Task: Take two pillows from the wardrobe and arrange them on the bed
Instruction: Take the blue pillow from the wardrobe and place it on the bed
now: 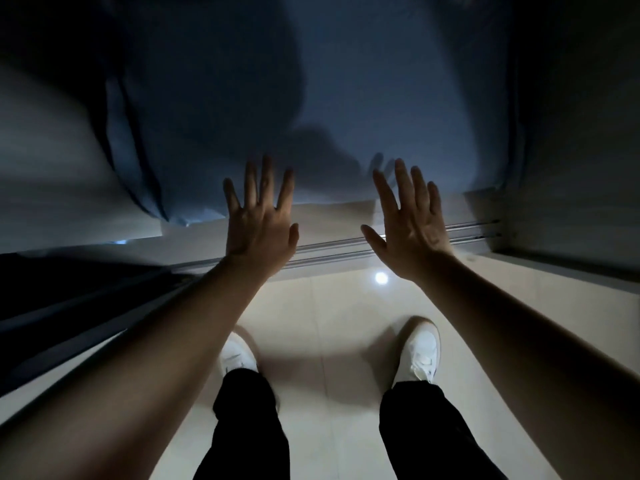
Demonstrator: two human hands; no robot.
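Before wardrobe sliding track [398, 242]: left hand [259, 230], right hand [410, 230] spread, empty; blue pillow [398, 109] beyond, ungrasped; fetching barely begun.

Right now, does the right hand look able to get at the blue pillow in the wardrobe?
Probably yes. The right hand is open and empty, fingers spread toward the blue pillow, with nothing visible between them. Whether it already touches is unclear in the dim light.

Wardrobe shelf [349, 211]: blue pillows [381, 98], apparently two, lying directly on it; dim view.
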